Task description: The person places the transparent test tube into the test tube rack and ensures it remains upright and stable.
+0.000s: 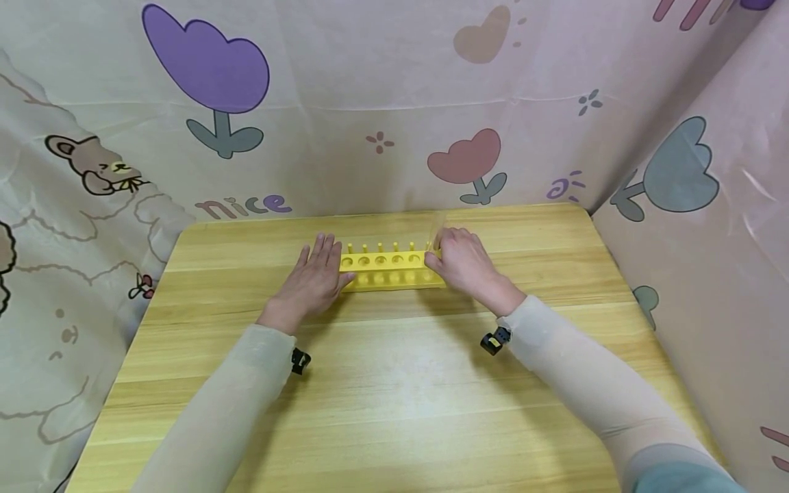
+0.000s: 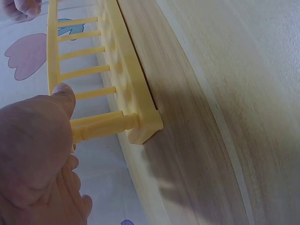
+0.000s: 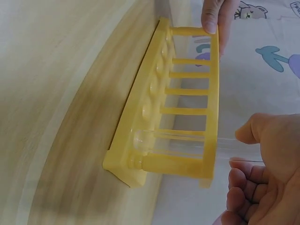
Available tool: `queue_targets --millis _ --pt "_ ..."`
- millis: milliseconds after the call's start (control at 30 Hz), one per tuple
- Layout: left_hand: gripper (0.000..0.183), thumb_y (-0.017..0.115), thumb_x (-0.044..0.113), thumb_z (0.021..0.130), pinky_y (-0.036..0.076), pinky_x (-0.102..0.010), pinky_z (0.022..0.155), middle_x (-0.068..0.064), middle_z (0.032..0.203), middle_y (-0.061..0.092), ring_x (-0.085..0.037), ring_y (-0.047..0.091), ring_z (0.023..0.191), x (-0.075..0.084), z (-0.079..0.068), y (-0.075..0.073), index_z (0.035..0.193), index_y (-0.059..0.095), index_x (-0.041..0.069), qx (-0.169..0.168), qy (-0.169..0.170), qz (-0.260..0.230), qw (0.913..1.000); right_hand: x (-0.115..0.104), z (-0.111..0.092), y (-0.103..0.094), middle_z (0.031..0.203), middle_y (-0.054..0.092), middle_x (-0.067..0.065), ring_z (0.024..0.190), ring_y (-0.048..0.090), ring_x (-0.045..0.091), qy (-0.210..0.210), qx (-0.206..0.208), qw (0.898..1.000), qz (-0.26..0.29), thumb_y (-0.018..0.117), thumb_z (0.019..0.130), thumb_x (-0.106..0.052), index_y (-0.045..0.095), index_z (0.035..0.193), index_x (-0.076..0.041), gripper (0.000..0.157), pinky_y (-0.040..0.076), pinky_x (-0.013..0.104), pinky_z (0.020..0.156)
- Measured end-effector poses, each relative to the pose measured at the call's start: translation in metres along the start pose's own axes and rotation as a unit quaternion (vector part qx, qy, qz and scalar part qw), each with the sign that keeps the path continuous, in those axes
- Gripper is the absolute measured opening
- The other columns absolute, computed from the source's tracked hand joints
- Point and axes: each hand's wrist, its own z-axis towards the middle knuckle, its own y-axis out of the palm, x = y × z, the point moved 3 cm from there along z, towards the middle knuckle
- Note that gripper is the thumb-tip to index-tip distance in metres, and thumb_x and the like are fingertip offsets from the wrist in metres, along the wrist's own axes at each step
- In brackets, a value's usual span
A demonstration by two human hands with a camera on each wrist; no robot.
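Note:
A yellow test tube rack (image 1: 388, 269) stands upright near the far edge of the table, with a row of round holes on top and short pegs behind. My left hand (image 1: 313, 274) lies against its left end, fingers straight, the thumb (image 2: 64, 96) touching the top rail. At the right end, my right hand (image 1: 467, 266) pinches a clear test tube (image 3: 228, 149) between thumb and fingers. The tube passes through the endmost hole, and its rounded bottom reaches the rack's lower shelf. In the head view the right hand covers part of the tube.
Around the rack lies a light wood-grain table (image 1: 394, 383). A printed curtain (image 1: 345, 82) hangs just behind the table's far edge, and more of it borders both sides. Small black wrist cameras sit at both sleeves.

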Motion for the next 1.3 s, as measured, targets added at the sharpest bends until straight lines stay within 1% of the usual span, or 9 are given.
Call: queue_targets --millis 167,500,767,900,1067,1200,1300 --pt "0.079 0.029 0.050 0.115 -0.008 -0.056 0.133 -0.018 0.175 -0.014 -0.034 -0.016 0.163 0.000 0.000 0.000 0.168 -0.001 0.000 -0.003 -0.002 -0.005 1.0000 0.003 0.000 0.002 0.099 0.069 0.013 0.098 0.062 0.035 0.000 0.002 1.000 -0.011 0.063 0.100 -0.029 0.066 0.099 -0.003 0.026 0.051 0.050 0.090" --pt "0.079 0.030 0.050 0.115 -0.008 -0.055 0.133 -0.017 0.175 -0.014 -0.034 -0.016 0.163 -0.001 0.000 0.002 0.168 -0.001 0.000 -0.001 -0.004 -0.008 1.0000 0.002 0.003 0.003 0.094 0.067 0.012 0.096 0.062 0.035 0.003 0.001 1.000 -0.012 0.064 0.101 -0.031 0.065 0.096 -0.004 0.028 0.050 0.049 0.087" --pt "0.079 0.030 0.049 0.115 -0.008 -0.055 0.133 -0.016 0.175 -0.015 -0.033 -0.017 0.162 -0.003 -0.001 0.002 0.168 -0.002 0.000 -0.004 -0.010 -0.013 0.9999 0.002 0.004 0.005 0.097 0.068 0.013 0.098 0.061 0.035 0.005 -0.015 1.000 -0.016 0.066 0.101 -0.038 0.066 0.103 -0.001 0.036 0.051 0.049 0.090" --pt "0.079 0.030 0.049 0.115 -0.008 -0.055 0.133 -0.018 0.175 -0.015 -0.034 -0.017 0.162 -0.003 -0.001 0.000 0.168 -0.003 0.000 -0.002 -0.006 -0.008 0.9999 0.003 0.004 0.004 0.104 0.070 0.016 0.103 0.061 0.037 0.014 -0.014 1.000 -0.014 0.068 0.101 -0.041 0.066 0.110 0.001 0.043 0.050 0.050 0.096" --pt "0.080 0.031 0.048 0.115 -0.007 -0.056 0.133 -0.018 0.174 -0.016 -0.034 -0.017 0.162 -0.002 0.000 0.000 0.167 -0.007 0.001 -0.004 -0.008 -0.013 0.9999 0.008 -0.001 0.003 0.118 0.069 0.018 0.112 0.060 0.037 0.021 -0.008 1.000 -0.002 0.070 0.100 -0.043 0.065 0.125 0.004 0.054 0.048 0.052 0.104" --pt "0.082 0.032 0.049 0.114 -0.006 -0.057 0.133 -0.018 0.174 -0.017 -0.035 -0.017 0.162 -0.001 -0.001 0.002 0.167 -0.011 0.003 -0.004 -0.013 -0.021 0.9997 0.014 -0.009 0.003 0.133 0.064 0.024 0.125 0.056 0.041 0.017 0.011 1.000 0.002 0.070 0.100 -0.045 0.059 0.137 0.006 0.065 0.044 0.056 0.112" --pt "0.085 0.033 0.052 0.114 -0.007 -0.058 0.132 -0.019 0.174 -0.016 -0.036 -0.016 0.163 -0.001 -0.003 0.002 0.167 -0.012 0.002 0.008 -0.018 -0.028 0.9994 0.021 -0.017 0.003 0.144 0.057 0.028 0.136 0.051 0.044 0.003 0.026 1.000 -0.005 0.070 0.100 -0.048 0.051 0.146 0.008 0.075 0.038 0.058 0.120"
